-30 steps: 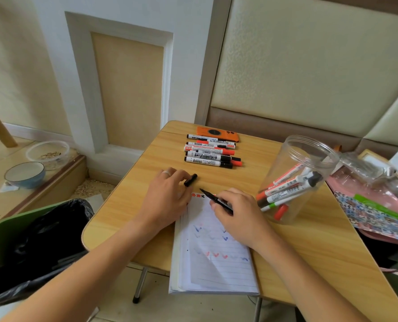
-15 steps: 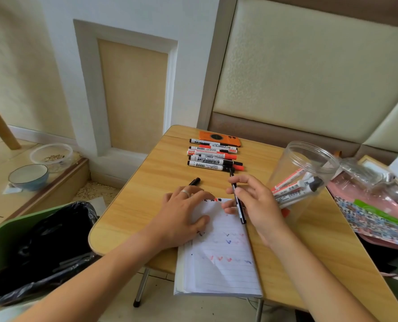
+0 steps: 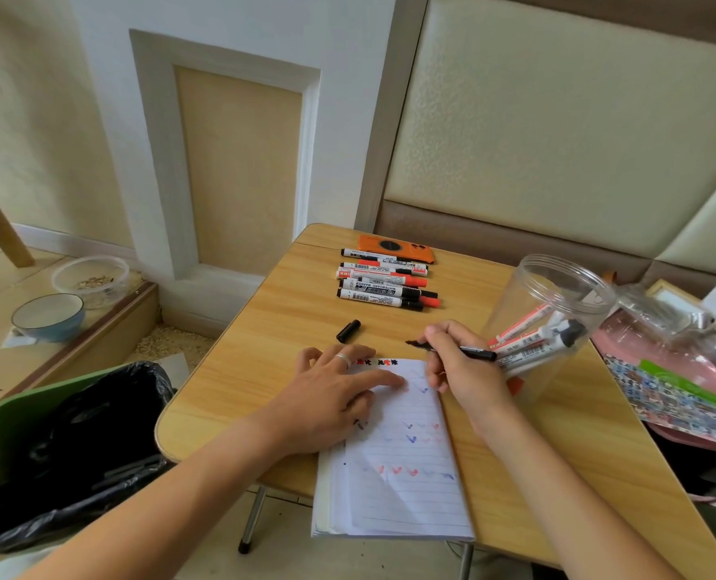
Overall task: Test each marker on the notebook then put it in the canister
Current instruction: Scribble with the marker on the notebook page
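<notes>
The wooden tabletop (image 3: pixel 264 370) carries everything in play, with a green bin (image 3: pixel 21 416) lined with a black bag standing off its left edge. On the near part of the tabletop lies the open notebook (image 3: pixel 402 487), its lined page marked with rows of small red, blue and black ticks and overhanging the front edge a little. To the right stands the clear canister (image 3: pixel 557 295), lid off, with several white-barrelled markers leaning inside it. The left hand (image 3: pixel 331 395) lies flat across the upper left of the page, fingers straight and spread, a ring on 1 finger, holding nothing and pressing the paper down. The right hand (image 3: pixel 461 370) hovers just past the notebook's top right corner, its grip closed in a pinch on a slim black marker (image 3: pixel 473 352) that lies nearly level, the uncapped tip pointing left over bare wood and the tail end reaching toward the canister wall; whether the tail touches the plastic is hard to tell from this angle. Toward the far edge sits an orange phone (image 3: pixel 396 247), and just in front of it a row of 5 or so capped markers (image 3: pixel 383 284) lies side by side, red and black caps to the right. Between that row and the left hand lies a loose black cap (image 3: pixel 348 331), apart from both.
</notes>
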Demonstrator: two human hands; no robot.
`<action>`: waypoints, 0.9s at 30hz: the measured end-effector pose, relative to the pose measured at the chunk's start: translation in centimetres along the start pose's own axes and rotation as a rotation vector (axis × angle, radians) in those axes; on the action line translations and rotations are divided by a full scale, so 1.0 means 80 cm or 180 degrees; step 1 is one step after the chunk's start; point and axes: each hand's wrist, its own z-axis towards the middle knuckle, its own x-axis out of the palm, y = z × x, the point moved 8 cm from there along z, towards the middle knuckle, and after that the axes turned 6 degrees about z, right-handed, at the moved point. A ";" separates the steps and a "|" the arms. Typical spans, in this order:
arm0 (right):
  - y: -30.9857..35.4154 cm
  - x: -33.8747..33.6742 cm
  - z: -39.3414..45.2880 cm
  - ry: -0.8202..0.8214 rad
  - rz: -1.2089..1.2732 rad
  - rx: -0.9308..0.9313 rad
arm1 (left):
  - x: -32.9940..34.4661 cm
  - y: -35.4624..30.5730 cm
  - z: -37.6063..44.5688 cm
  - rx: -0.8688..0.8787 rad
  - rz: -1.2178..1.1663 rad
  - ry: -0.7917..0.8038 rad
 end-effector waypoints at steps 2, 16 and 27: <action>0.000 0.004 0.000 0.0047 0.0137 0.0114 | 0.000 -0.001 0.000 -0.0020 -0.0028 0.0056; -0.017 0.005 0.018 -0.0036 -0.0532 0.0017 | 0.003 -0.003 -0.001 -0.0003 0.0252 0.0153; -0.021 0.003 0.019 -0.0125 -0.0566 -0.0066 | -0.001 -0.004 0.001 -0.0044 0.0193 0.0015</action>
